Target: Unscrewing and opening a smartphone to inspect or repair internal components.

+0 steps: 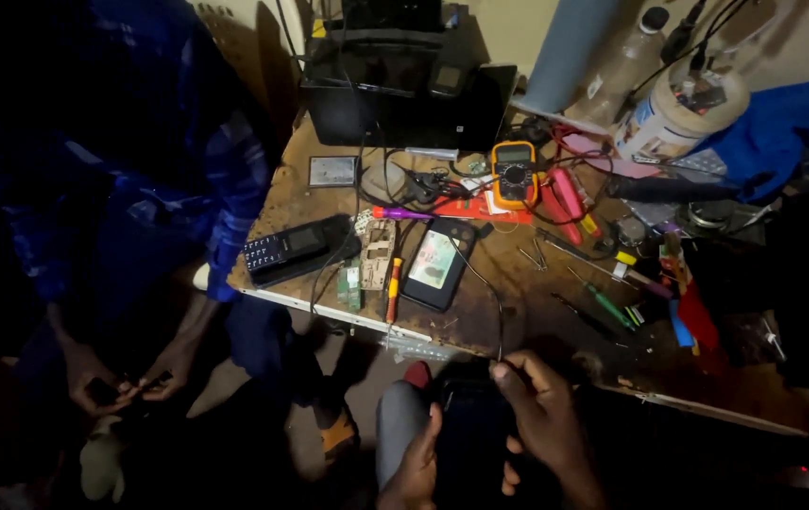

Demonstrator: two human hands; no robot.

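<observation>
My left hand [417, 463] and my right hand [541, 416] both grip a dark phone [470, 425] held low over my lap, in front of the wooden workbench [518, 283]. My right fingers wrap over its top right edge, next to a thin black wire [497, 302] that runs up onto the bench. The phone's face is too dark to read. On the bench just ahead lies a smartphone with a lit screen [434, 262], beside a bare circuit board [376, 253] and a black keypad phone [293, 248].
A yellow multimeter [515, 173], red pliers [565, 194], screwdrivers [607, 304] and tangled cables crowd the bench. A black box [395, 90] stands at the back. At left sits another person in blue, their hands [126, 382] holding a small dark object.
</observation>
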